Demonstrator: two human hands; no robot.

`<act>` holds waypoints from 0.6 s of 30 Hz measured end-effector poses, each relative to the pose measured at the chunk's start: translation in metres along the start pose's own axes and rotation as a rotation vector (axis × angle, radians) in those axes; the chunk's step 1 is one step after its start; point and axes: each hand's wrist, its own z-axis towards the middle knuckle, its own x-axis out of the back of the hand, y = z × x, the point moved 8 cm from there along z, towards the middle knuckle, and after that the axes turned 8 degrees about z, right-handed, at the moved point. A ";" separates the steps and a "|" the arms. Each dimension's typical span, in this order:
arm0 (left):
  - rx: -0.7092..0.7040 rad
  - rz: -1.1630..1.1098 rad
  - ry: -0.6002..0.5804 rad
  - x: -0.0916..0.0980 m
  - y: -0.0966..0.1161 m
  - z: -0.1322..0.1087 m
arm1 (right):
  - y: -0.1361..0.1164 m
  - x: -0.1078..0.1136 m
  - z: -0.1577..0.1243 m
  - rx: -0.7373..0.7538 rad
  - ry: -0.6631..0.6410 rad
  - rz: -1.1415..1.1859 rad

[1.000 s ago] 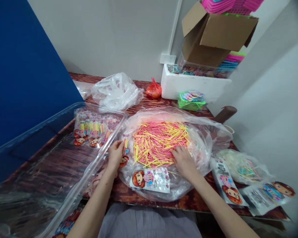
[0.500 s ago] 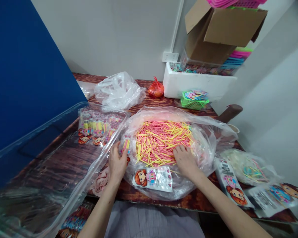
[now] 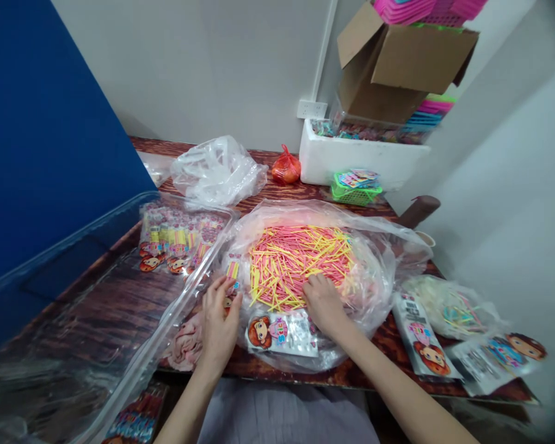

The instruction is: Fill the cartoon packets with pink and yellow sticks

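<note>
A pile of thin pink and yellow sticks (image 3: 296,262) lies on an open clear plastic bag (image 3: 379,271) on the wooden table (image 3: 277,191). My right hand (image 3: 322,303) rests palm down on the pile's near edge, fingers curled into the sticks. My left hand (image 3: 219,320) covers a small printed packet (image 3: 232,271) with sticks in it, at the bag's left edge; its fingers lie over the packet's lower end. A flat empty packet with a cartoon girl (image 3: 282,333) lies between my hands.
A large clear plastic bin (image 3: 120,327) at the left holds filled packets (image 3: 176,240). More cartoon packets (image 3: 425,345) and a bag of loose sticks (image 3: 448,308) lie at the right. Behind stand a crumpled bag (image 3: 217,169), a red bag (image 3: 285,168), a green basket (image 3: 356,188), a white foam box (image 3: 361,157) and a cardboard box (image 3: 398,68).
My left hand has slid toward me along the small packet. My right hand has moved left along the near edge of the stick pile.
</note>
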 end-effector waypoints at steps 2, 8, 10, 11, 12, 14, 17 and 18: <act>-0.020 -0.010 -0.027 -0.002 0.002 -0.002 | 0.000 0.003 0.001 -0.018 0.013 0.031; -0.034 -0.010 -0.051 -0.004 -0.010 -0.006 | 0.045 0.058 -0.034 -0.168 0.161 0.222; -0.026 -0.004 -0.055 0.000 -0.014 -0.007 | 0.083 0.078 -0.066 -0.272 0.234 0.301; -0.022 -0.001 -0.056 0.002 -0.015 -0.007 | 0.108 0.086 -0.085 -0.360 0.285 0.307; -0.020 0.001 -0.057 0.004 -0.015 -0.008 | 0.138 0.093 -0.109 -0.501 0.353 0.279; -0.025 0.003 -0.060 0.007 -0.013 -0.011 | 0.199 0.098 -0.158 -0.817 0.434 0.142; -0.054 0.000 -0.061 0.008 -0.005 -0.017 | 0.267 0.094 -0.211 -1.109 0.430 -0.058; -0.069 -0.003 -0.066 0.006 -0.002 -0.020 | 0.280 0.093 -0.216 -1.098 0.433 -0.080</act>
